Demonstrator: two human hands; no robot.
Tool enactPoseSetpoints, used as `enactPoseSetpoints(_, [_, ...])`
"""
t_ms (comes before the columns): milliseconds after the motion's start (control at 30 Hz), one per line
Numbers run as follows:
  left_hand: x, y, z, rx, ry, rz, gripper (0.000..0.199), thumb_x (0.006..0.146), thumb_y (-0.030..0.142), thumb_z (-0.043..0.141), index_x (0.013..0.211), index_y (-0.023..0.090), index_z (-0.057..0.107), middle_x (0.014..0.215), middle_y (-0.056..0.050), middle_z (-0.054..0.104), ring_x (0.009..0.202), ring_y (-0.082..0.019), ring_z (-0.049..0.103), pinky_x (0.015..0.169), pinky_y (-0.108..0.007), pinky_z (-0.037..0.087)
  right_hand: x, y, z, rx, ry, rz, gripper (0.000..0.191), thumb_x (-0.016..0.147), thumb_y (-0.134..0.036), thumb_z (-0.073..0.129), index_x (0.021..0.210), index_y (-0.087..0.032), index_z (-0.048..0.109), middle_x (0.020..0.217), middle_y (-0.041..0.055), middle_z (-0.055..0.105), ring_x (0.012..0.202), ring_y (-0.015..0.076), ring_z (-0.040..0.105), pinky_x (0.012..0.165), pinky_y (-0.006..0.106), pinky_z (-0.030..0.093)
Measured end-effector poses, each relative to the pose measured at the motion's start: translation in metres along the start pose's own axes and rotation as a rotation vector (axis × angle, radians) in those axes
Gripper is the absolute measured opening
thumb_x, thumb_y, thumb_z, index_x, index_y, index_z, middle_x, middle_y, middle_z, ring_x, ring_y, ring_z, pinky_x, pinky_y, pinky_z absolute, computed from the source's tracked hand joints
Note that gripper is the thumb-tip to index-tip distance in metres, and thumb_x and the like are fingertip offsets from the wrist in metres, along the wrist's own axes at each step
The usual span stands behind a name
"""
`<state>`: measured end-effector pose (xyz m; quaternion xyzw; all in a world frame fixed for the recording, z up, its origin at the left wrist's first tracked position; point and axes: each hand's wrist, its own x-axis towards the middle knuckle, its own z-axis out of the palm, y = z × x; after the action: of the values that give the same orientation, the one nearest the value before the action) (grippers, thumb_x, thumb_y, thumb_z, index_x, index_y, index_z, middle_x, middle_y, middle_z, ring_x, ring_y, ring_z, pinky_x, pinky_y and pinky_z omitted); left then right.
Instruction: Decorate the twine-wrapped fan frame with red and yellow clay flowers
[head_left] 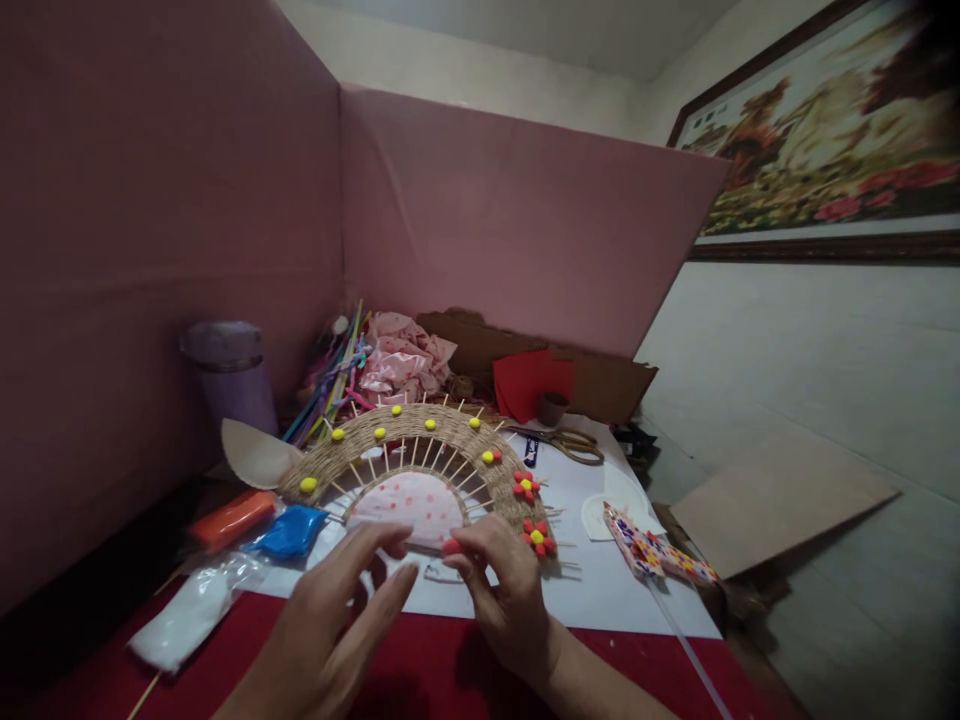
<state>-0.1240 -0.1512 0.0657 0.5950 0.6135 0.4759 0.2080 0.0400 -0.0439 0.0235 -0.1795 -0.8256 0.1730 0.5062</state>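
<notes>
My right hand (506,590) pinches a small piece of red clay (451,546) between thumb and fingertips. Thumb and fingers apart, my left hand (345,590) hovers beside it with nothing in it. Just beyond both hands stands a half-round woven fan (420,420) with thin sticks poking out and a dotted pink centre (405,505). Yellow clay dots (430,425) sit along its twine band. Two red flowers with yellow middles (536,537) are on its right end, and one yellow dot above them has red at its side.
On the left lie bags of orange clay (234,520), blue clay (289,532) and white clay (184,615). Scissors (574,443) rest at the back right of the white paper (570,600). A patterned folded fan (652,545) lies right. Crumpled pink cloth (401,355) and a purple container (236,375) stand behind.
</notes>
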Motion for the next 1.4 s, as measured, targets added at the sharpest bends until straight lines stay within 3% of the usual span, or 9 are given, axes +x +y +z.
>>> enactPoseSetpoints(133, [0.063, 0.009, 0.03, -0.18, -0.335, -0.024, 0.028, 0.083, 0.043, 0.049, 0.074, 0.017, 0.058, 0.065, 0.0, 0.057, 0.058, -0.012, 0.053, 0.049, -0.022, 0.041, 0.001, 0.009, -0.002, -0.051, 0.08, 0.043, 0.011, 0.082, -0.011, 0.055, 0.089, -0.019, 0.058, 0.078, 0.0041, 0.06, 0.071, 0.0166, 0.051, 0.065, 0.03, 0.041])
enactPoseSetpoints(333, [0.101, -0.006, 0.054, -0.376, -0.528, -0.194, 0.03, 0.067, 0.042, 0.064, 0.073, 0.013, 0.058, 0.052, 0.001, 0.056, 0.044, -0.01, 0.049, 0.04, -0.02, 0.037, 0.006, 0.02, -0.002, -0.077, 0.16, 0.111, 0.008, 0.082, -0.011, 0.054, 0.082, -0.019, 0.058, 0.075, 0.002, 0.059, 0.069, 0.0151, 0.051, 0.064, 0.028, 0.042])
enactPoseSetpoints(500, [0.106, -0.014, 0.059, -0.513, -0.392, -0.178, 0.025, 0.059, 0.034, 0.072, 0.064, 0.014, 0.058, 0.049, 0.001, 0.058, 0.04, -0.011, 0.051, 0.041, -0.022, 0.04, 0.008, 0.024, -0.003, -0.075, 0.139, 0.126, 0.009, 0.083, -0.014, 0.054, 0.088, -0.019, 0.059, 0.079, 0.0034, 0.061, 0.072, 0.0158, 0.053, 0.066, 0.029, 0.043])
enactPoseSetpoints(667, [0.101, -0.032, 0.063, -0.706, -0.413, -0.249, 0.025, 0.064, 0.034, 0.072, 0.071, 0.014, 0.06, 0.056, 0.0, 0.061, 0.044, -0.01, 0.053, 0.045, -0.022, 0.041, 0.007, 0.03, -0.001, -0.075, 0.095, 0.162, 0.006, 0.082, -0.017, 0.055, 0.085, -0.018, 0.06, 0.077, 0.0034, 0.061, 0.07, 0.0161, 0.054, 0.065, 0.029, 0.043])
enactPoseSetpoints(833, [0.094, -0.041, 0.062, -0.806, -0.413, -0.224, 0.023, 0.071, 0.035, 0.067, 0.076, 0.013, 0.062, 0.057, 0.0, 0.06, 0.049, -0.009, 0.053, 0.05, -0.021, 0.041, 0.008, 0.027, 0.0, -0.05, 0.088, 0.152, 0.006, 0.084, -0.017, 0.054, 0.084, -0.018, 0.06, 0.076, 0.0031, 0.06, 0.072, 0.0161, 0.054, 0.068, 0.03, 0.043])
enactPoseSetpoints(1067, [0.097, -0.037, 0.06, -0.822, -0.267, -0.266, 0.021, 0.063, 0.028, 0.072, 0.076, 0.014, 0.063, 0.059, 0.002, 0.059, 0.049, -0.009, 0.052, 0.051, -0.023, 0.043, 0.005, 0.029, -0.001, -0.066, 0.118, 0.216, 0.014, 0.082, -0.019, 0.056, 0.097, -0.019, 0.059, 0.083, 0.0042, 0.061, 0.07, 0.0155, 0.054, 0.061, 0.027, 0.045])
enactPoseSetpoints(1200, [0.098, -0.035, 0.059, -0.719, -0.136, -0.264, 0.026, 0.059, 0.029, 0.074, 0.077, 0.014, 0.064, 0.06, 0.002, 0.06, 0.047, -0.009, 0.05, 0.047, -0.021, 0.041, 0.017, 0.015, -0.001, -0.077, 0.133, 0.217, 0.01, 0.086, -0.02, 0.052, 0.082, -0.018, 0.061, 0.078, 0.0041, 0.061, 0.072, 0.0158, 0.055, 0.064, 0.028, 0.044])
enactPoseSetpoints(1300, [0.098, -0.037, 0.06, -0.672, -0.095, -0.257, 0.025, 0.058, 0.031, 0.073, 0.075, 0.014, 0.065, 0.061, 0.001, 0.06, 0.048, -0.009, 0.049, 0.046, -0.021, 0.041, 0.036, -0.004, -0.015, -0.132, 0.067, 0.211, 0.015, 0.087, -0.021, 0.05, 0.079, -0.018, 0.062, 0.075, 0.0034, 0.062, 0.071, 0.0151, 0.056, 0.063, 0.027, 0.043])
enactPoseSetpoints(1400, [0.1, -0.042, 0.061, -0.67, -0.074, -0.262, 0.025, 0.059, 0.033, 0.073, 0.073, 0.014, 0.066, 0.055, 0.002, 0.057, 0.046, -0.009, 0.047, 0.044, -0.02, 0.038, 0.051, -0.007, -0.056, -0.337, -0.104, 0.221, 0.016, 0.086, -0.02, 0.051, 0.078, -0.019, 0.065, 0.076, 0.0028, 0.065, 0.074, 0.0161, 0.057, 0.064, 0.027, 0.044])
